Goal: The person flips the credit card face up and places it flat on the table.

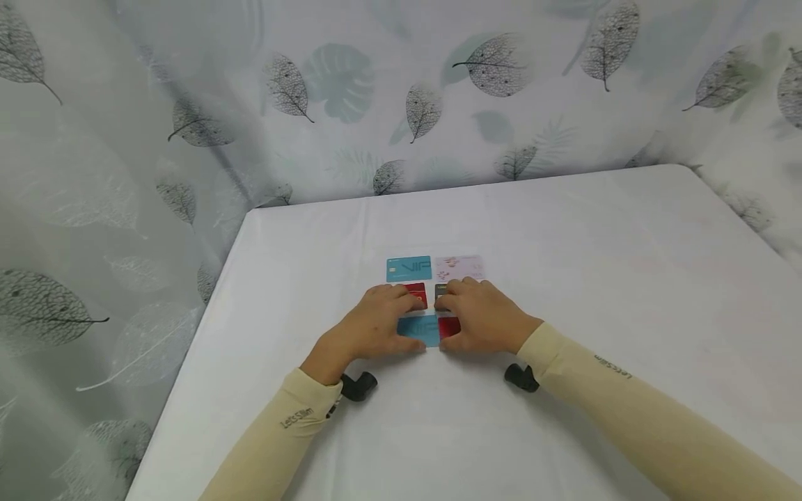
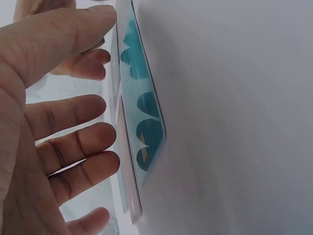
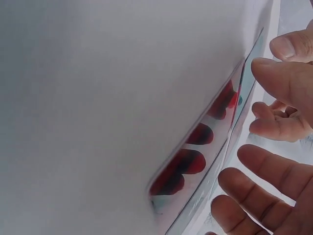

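Observation:
Several plastic cards lie in rows of two on the white table. At the back are a teal VIP card (image 1: pixel 409 269) and a pale pink flowered card (image 1: pixel 460 267). A red card (image 1: pixel 416 293) and a dark card (image 1: pixel 441 289) form the middle row, partly covered by fingers. Nearest the person are a blue card (image 1: pixel 421 330) and another red card (image 1: pixel 448 326). My left hand (image 1: pixel 379 320) hovers over the left cards, fingers loosely bent, thumb tip by the blue card's near edge. Over the right cards, my right hand (image 1: pixel 481 316) mirrors it, thumb low beside the front red card.
The white-covered table (image 1: pixel 601 278) has a far edge along a leaf-printed curtain (image 1: pixel 351 90). A dark wrist-worn device shows below each wrist, the left one (image 1: pixel 360 387) and the right one (image 1: pixel 521 377). Beige sleeves cover both forearms.

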The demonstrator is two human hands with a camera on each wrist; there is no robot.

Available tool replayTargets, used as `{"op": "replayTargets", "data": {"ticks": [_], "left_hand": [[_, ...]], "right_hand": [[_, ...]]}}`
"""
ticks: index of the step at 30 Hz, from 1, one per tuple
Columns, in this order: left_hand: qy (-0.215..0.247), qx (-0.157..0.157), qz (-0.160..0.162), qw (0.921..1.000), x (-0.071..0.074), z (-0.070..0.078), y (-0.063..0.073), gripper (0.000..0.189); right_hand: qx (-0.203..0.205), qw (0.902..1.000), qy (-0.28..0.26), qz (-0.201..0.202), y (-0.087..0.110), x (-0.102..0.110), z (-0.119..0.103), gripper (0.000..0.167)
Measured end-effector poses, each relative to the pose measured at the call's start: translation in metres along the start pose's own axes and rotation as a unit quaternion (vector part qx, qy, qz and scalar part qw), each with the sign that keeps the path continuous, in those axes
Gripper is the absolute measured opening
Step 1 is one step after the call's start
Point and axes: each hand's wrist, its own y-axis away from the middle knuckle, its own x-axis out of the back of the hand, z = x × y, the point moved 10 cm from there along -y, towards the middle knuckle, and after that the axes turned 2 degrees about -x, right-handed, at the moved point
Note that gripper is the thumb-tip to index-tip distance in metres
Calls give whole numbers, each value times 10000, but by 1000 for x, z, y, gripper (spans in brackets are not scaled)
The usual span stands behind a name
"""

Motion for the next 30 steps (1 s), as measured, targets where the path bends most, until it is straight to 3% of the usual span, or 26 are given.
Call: {"op": "replayTargets", "data": {"ticks": [11, 18, 30], "left_hand": [[-374, -333, 44, 9987, -4, 20, -21, 57], [-784, -412, -133, 9960, -12, 31, -34, 61], [-1080, -464, -201, 9929, -20, 41, -43, 52]], "right_hand": [[-75, 10000, -15, 14, 8, 3, 16, 59], [-59, 10000, 20, 70, 14, 4, 22, 60], [-243, 9996, -46, -101, 21, 5, 30, 46]]}}
